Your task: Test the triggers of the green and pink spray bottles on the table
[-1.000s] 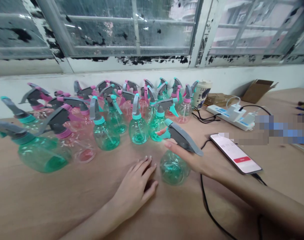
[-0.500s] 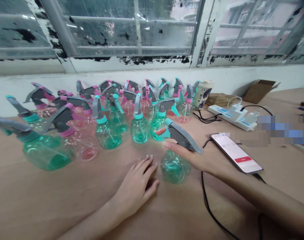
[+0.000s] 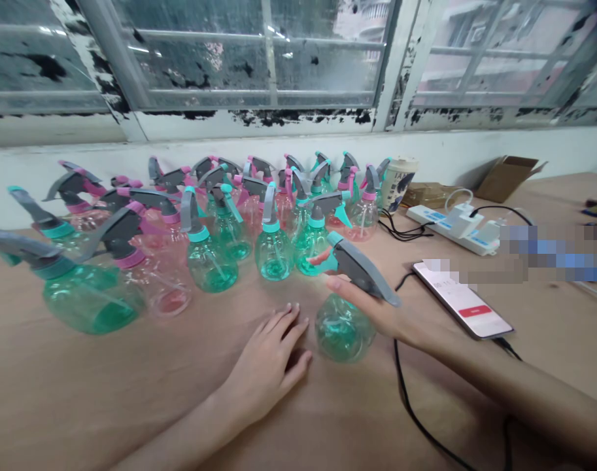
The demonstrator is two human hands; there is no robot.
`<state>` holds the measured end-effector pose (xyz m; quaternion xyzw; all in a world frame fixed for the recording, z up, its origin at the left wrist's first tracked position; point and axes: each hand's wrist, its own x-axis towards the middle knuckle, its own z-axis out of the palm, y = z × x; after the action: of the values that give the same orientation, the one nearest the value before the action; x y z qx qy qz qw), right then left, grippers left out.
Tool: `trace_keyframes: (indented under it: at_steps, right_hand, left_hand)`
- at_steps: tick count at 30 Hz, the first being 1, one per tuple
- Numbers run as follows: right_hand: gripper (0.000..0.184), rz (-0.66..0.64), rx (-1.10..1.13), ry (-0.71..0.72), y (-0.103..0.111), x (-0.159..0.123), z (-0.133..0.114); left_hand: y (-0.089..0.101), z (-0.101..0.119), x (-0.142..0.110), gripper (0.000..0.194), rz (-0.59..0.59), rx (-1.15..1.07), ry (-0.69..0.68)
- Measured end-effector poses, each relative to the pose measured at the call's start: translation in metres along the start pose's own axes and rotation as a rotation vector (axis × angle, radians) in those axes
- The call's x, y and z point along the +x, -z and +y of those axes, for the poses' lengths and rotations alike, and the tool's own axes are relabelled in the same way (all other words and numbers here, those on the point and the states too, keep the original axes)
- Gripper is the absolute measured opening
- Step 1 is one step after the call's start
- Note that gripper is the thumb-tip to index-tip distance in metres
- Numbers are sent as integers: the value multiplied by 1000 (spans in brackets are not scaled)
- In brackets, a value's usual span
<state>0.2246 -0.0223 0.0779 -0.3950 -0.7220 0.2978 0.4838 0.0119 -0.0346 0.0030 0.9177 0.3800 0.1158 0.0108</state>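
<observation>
A clear green spray bottle (image 3: 344,333) with a grey and turquoise sprayer head stands on the table in front of me. My right hand (image 3: 371,307) is wrapped round its neck, thumb across the near side, with a fingertip at the turquoise trigger (image 3: 329,263). The other fingers are partly hidden behind the bottle. My left hand (image 3: 269,363) lies palm down on the table to the left of this bottle, fingers stretched out, holding nothing. Beyond both hands are green spray bottles (image 3: 274,255) and pink spray bottles (image 3: 168,288) in a loose group.
At the right lies a phone (image 3: 467,307) with a lit screen. Behind it are a white power strip (image 3: 426,219) with chargers, a paper cup (image 3: 397,183) and an open cardboard box (image 3: 507,180). A black cable (image 3: 403,386) runs along the table beside my right forearm.
The sprayer head and the fingers of my right hand have shifted very slightly to the right. My left hand rests in the same place.
</observation>
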Motion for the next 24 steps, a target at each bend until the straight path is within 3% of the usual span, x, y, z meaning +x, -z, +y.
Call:
trace_keyframes:
  at_steps: [8,17,24]
  right_hand:
    - [37,18,22,-27,-2,1,-11]
    - [38,-17,-16,-18,1,0,-1]
    - [20,0,-174,54,8,-1,7]
  left_hand:
    - [1,2,0,46,-15,-5,10]
    - [2,1,-1,45,-32,-10,10]
    - [3,2,-1,46,-38,-10,17]
